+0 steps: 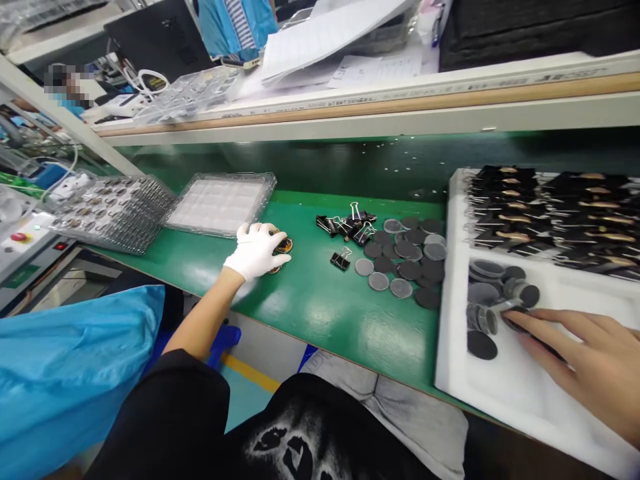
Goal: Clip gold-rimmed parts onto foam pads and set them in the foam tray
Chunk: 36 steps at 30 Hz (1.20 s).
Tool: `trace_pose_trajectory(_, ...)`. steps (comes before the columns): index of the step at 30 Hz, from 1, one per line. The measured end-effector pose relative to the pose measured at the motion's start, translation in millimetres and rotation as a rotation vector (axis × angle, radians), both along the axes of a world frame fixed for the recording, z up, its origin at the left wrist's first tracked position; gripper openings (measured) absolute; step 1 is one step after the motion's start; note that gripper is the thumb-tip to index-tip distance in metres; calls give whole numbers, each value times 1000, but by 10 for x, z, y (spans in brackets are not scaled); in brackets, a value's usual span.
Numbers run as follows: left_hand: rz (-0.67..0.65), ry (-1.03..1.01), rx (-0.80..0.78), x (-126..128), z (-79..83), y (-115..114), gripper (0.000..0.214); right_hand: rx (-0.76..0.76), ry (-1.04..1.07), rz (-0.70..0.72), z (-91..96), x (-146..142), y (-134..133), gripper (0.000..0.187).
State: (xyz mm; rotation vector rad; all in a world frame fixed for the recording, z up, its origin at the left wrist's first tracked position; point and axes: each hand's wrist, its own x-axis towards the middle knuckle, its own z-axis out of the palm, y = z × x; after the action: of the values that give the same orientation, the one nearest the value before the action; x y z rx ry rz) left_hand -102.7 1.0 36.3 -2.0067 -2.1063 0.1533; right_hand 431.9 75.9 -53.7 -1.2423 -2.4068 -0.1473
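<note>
Loose discs (483,345) lie in white tray (449,340), just left of R hand (583,353), which is nearer; its fingers are partly bent, hold unclear. Gloved L hand (256,253) is curled over round parts (284,245) on green table (310,307), well left; firm hold or not, cannot tell.

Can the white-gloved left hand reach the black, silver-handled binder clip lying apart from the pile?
Likely yes: only bare green benchtop shows between the left hand and the binder clip, though the hand is at a small, dark round piece it may need to leave first.
</note>
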Motion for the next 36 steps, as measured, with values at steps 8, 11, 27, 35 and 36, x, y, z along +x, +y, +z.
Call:
trace_pose_trajectory(8, -138, 46, -150, -20, 275, 540, 53, 7, 65, 53, 283, -232, -22, 38)
trace_pose_trajectory(11, -197, -168, -73, 280, 363, 577, 47, -7, 42, 55, 292, -331, 84, 38)
trace_pose_trajectory(27, -701, -350, 147, 1704, -71, 460, 36, -782, 907, 12, 887, -1065, -236, 30)
trace_pose_trajectory(35, -748, -184, 45, 1732, -81, 386, 36, -905, 692, 178, 655, -1614, -155, 28)
trace_pose_trajectory(36, -760, -172, 21, 1727, -74, 389, 39, -953, 706, 205, 624, -1611, -142, 28)
